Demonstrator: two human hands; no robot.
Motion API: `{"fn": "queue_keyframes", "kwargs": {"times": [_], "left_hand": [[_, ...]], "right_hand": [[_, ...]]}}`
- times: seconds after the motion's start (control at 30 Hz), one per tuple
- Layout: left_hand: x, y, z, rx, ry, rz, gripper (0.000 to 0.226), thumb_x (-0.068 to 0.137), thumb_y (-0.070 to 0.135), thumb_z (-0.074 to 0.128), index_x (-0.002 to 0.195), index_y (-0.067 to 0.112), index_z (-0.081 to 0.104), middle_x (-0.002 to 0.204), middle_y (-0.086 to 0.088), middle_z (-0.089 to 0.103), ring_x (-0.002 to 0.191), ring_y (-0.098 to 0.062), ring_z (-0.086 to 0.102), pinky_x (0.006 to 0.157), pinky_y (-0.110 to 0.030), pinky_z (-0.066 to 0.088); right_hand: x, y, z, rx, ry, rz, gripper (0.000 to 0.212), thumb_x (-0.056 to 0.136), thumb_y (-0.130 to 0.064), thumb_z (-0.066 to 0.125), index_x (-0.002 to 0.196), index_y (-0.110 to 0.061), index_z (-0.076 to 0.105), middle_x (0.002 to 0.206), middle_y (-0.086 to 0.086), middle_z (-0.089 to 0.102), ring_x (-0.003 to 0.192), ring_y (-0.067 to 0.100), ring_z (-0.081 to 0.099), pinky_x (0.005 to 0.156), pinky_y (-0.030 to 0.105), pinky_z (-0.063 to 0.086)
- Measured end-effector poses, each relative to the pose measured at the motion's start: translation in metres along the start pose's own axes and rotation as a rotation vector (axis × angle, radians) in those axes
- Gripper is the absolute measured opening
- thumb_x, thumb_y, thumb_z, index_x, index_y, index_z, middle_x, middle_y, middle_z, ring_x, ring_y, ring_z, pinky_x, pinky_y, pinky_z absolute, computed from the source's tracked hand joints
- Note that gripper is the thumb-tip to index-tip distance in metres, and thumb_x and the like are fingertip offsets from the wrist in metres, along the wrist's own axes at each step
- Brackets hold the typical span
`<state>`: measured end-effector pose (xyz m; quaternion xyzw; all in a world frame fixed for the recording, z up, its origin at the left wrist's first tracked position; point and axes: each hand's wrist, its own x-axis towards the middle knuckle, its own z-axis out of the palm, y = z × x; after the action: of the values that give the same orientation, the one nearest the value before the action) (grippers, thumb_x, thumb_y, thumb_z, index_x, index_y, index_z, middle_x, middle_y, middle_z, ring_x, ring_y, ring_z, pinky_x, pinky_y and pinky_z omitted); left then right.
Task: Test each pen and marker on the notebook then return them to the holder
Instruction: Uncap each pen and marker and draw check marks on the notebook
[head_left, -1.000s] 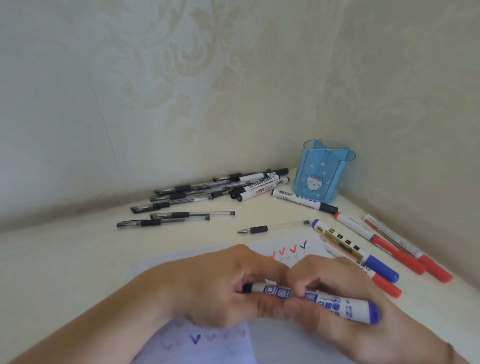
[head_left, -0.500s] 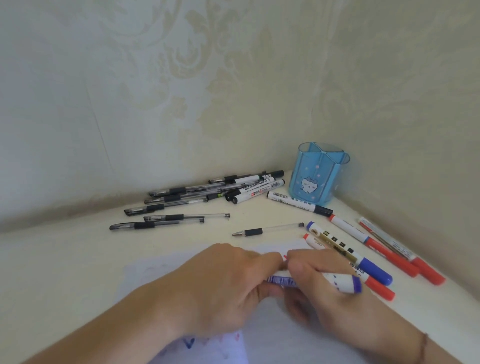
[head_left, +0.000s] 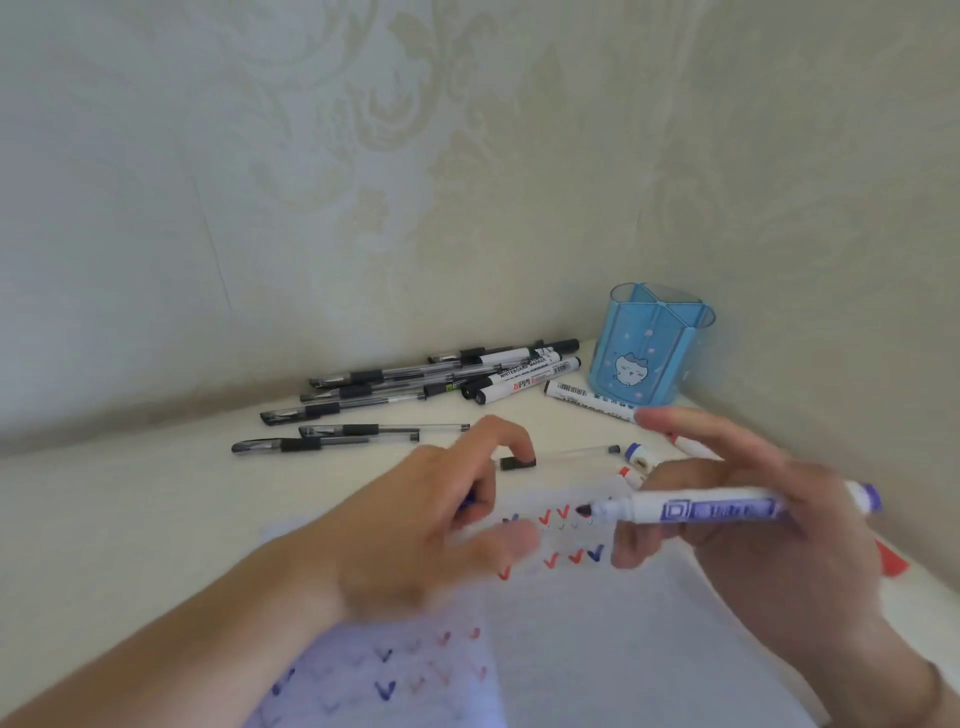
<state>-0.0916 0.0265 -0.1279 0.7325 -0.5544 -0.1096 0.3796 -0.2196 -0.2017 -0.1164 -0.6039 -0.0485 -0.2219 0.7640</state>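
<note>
My right hand (head_left: 753, 561) holds a white marker with a blue label (head_left: 701, 508) level above the notebook (head_left: 623, 623). The marker is uncapped and its dark tip points left. My left hand (head_left: 415, 535) hovers just left of the tip, blurred, with its fingers curled over a small blue piece that looks like the marker's cap (head_left: 470, 499). The open page carries rows of red and blue check marks. The blue pen holder (head_left: 649, 358) stands upright in the back right corner and looks empty.
Several black gel pens (head_left: 363, 410) and black whiteboard markers (head_left: 524, 379) lie in a heap left of the holder. A clear-barrelled pen (head_left: 519, 462) lies behind my left hand. Blue and red markers (head_left: 636, 457) lie right of the notebook, partly hidden. Walls close off the back and right.
My hands have pulled apart. The cap came off the blue marker and stayed in my left hand, while my right hand drew the marker to the right and bared its tip.
</note>
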Motion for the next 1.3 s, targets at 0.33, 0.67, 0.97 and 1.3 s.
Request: {"fn": "queue_keyframes", "kwargs": {"times": [0.33,0.67,0.97,1.3], "left_hand": [[0.011,-0.019,0.006,0.13,0.203,0.037,0.044,0.095,0.0,0.04,0.122,0.035,0.04,0.104,0.018,0.057,0.095,-0.007,0.056,0.081,-0.009,0.04],[0.012,-0.019,0.005,0.016,0.272,0.057,0.028,0.089,0.023,0.067,0.113,0.031,0.054,0.106,0.021,0.07,0.099,0.004,0.066,0.089,-0.025,0.051],[0.012,-0.017,0.007,0.05,0.249,0.115,0.03,0.089,0.029,0.062,0.116,0.036,0.051,0.102,0.023,0.068,0.081,-0.004,0.063,0.07,-0.016,0.05],[0.014,-0.018,0.007,0.062,0.279,0.09,0.021,0.083,0.043,0.068,0.102,0.036,0.061,0.092,0.019,0.065,0.074,-0.004,0.063,0.065,-0.022,0.051]], "right_hand": [[-0.003,0.02,0.02,-0.594,0.238,0.328,0.032,0.08,-0.015,0.073,0.057,-0.014,0.05,0.052,0.031,0.055,0.042,0.025,0.043,0.042,0.025,0.033],[0.0,0.023,0.019,-0.796,0.303,0.356,0.038,0.078,-0.008,0.068,0.054,-0.016,0.04,0.043,0.003,0.048,0.033,0.015,0.039,0.037,0.019,0.032],[0.0,0.024,0.015,-0.891,0.284,0.323,0.037,0.078,-0.004,0.064,0.052,-0.015,0.039,0.043,-0.001,0.037,0.041,0.017,0.036,0.046,0.022,0.03],[-0.008,0.003,0.025,-0.273,-0.065,0.123,0.045,0.06,-0.048,0.082,0.087,-0.013,0.076,0.069,0.015,0.067,0.053,0.028,0.056,0.043,0.028,0.039]]}}
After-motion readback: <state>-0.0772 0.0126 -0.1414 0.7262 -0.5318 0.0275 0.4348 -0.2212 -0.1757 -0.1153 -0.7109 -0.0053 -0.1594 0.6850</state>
